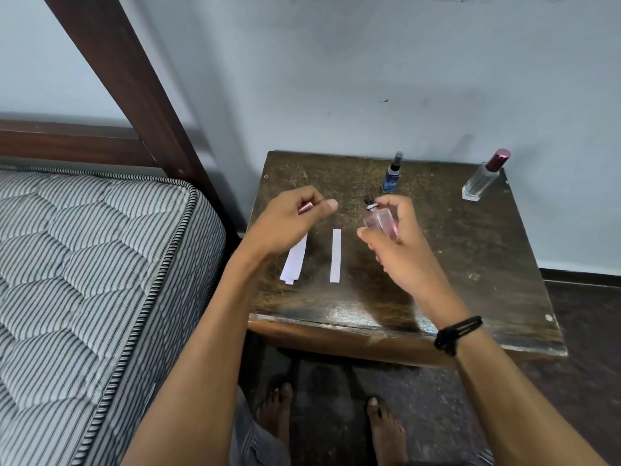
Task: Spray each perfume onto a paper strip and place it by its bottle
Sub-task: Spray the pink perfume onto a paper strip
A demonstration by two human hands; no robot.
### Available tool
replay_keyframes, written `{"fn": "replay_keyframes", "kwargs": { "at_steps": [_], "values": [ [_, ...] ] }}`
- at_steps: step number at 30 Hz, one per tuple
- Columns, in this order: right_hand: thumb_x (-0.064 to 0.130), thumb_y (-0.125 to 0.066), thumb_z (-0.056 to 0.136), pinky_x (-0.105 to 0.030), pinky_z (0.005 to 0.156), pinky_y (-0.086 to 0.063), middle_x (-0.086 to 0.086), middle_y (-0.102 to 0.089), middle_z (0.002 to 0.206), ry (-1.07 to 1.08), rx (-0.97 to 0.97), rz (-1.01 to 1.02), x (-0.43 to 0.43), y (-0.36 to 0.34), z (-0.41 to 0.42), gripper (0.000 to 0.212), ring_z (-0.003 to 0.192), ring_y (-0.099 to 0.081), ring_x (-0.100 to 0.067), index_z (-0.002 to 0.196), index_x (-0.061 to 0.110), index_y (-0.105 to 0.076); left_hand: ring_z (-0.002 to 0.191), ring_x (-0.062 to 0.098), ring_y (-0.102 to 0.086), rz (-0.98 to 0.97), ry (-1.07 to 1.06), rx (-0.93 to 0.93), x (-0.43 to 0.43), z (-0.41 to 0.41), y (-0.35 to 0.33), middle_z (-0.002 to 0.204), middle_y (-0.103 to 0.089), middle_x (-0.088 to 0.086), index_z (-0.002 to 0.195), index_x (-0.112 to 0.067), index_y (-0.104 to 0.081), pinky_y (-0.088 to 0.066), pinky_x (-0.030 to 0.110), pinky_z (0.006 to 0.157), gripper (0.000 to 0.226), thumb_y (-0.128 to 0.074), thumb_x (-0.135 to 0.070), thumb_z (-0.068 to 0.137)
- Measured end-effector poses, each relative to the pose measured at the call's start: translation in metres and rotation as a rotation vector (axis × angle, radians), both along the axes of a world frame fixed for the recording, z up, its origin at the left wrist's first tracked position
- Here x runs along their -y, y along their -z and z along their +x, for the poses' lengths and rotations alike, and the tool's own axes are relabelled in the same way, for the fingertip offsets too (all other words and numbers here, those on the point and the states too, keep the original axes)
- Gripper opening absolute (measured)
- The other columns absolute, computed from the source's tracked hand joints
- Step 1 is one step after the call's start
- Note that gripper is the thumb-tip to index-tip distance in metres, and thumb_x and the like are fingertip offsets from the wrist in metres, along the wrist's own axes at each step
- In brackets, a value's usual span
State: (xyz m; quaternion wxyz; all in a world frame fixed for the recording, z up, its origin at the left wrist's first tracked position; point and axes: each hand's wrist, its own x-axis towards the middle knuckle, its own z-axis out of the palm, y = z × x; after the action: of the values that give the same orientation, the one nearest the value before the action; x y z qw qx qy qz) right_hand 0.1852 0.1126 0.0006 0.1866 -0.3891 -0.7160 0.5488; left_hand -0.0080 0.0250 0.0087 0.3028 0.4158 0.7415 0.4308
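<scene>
My right hand (400,243) holds a small pink perfume bottle (381,220) above the dark wooden table (470,264), its bare spray nozzle pointing up and left. My left hand (289,223) is closed around the bottle's shiny pink cap (305,207), just left of the bottle. A single white paper strip (335,255) lies flat between my hands. A small stack of strips (295,262) lies to its left, partly under my left hand. At the back stand a slim blue bottle (391,178) and a clear bottle with a dark red cap (484,176).
A striped mattress (84,280) on a dark wooden bed frame (134,95) sits close to the table's left side. A pale wall rises behind. My bare feet (386,428) stand on the dark floor below the table's front edge.
</scene>
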Motion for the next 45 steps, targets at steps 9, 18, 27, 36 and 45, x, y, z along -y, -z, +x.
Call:
{"fn": "replay_keyframes", "kwargs": {
  "at_steps": [9,18,27,36,45],
  "values": [
    [0.045,-0.041,0.105,-0.046,0.102,-0.043,0.014,-0.055,0.125,-0.203,0.159,0.124,0.004,0.002,0.000,0.049,0.111,-0.051,-0.014,0.143,0.070,-0.025,0.100,0.015,-0.060,-0.082,0.212,-0.337,-0.003,-0.002,0.014,0.101,-0.066,-0.001,0.100,-0.024,-0.071,-0.047,0.042,0.100,0.012,-0.073,-0.021,0.088],
    [0.042,-0.056,0.097,-0.031,0.073,-0.046,0.021,-0.061,0.104,-0.228,0.313,0.383,-0.001,0.012,0.006,0.047,0.090,-0.063,-0.011,0.140,0.060,-0.044,0.101,0.005,-0.063,-0.100,0.161,-0.234,-0.007,-0.006,0.025,0.099,-0.071,-0.012,0.093,-0.025,-0.076,-0.052,0.033,0.099,0.013,-0.073,-0.016,0.086],
    [0.041,-0.053,0.099,-0.038,0.073,-0.051,0.004,-0.053,0.103,-0.368,0.494,0.613,0.006,0.020,0.004,0.051,0.091,-0.059,-0.021,0.144,0.055,-0.033,0.104,0.002,-0.063,-0.112,0.157,-0.231,-0.008,-0.008,0.027,0.101,-0.073,-0.015,0.096,-0.028,-0.078,-0.050,0.035,0.100,0.017,-0.071,-0.016,0.087],
    [0.043,-0.050,0.097,-0.045,0.076,-0.056,-0.004,-0.055,0.108,-0.345,0.516,0.725,0.012,0.025,-0.001,0.050,0.099,-0.058,-0.029,0.143,0.050,-0.032,0.103,0.006,-0.065,-0.107,0.137,-0.220,-0.010,-0.007,0.031,0.092,-0.073,-0.016,0.092,-0.028,-0.078,-0.052,0.039,0.099,0.008,-0.078,-0.027,0.084],
    [0.044,-0.050,0.099,-0.046,0.076,-0.056,0.002,-0.042,0.101,-0.341,0.573,0.771,0.017,0.024,-0.003,0.050,0.103,-0.056,-0.032,0.146,0.049,-0.033,0.101,0.007,-0.066,-0.118,0.113,-0.234,-0.012,-0.006,0.034,0.086,-0.071,-0.019,0.089,-0.032,-0.078,-0.052,0.038,0.099,0.011,-0.081,-0.025,0.080]
  ]
}}
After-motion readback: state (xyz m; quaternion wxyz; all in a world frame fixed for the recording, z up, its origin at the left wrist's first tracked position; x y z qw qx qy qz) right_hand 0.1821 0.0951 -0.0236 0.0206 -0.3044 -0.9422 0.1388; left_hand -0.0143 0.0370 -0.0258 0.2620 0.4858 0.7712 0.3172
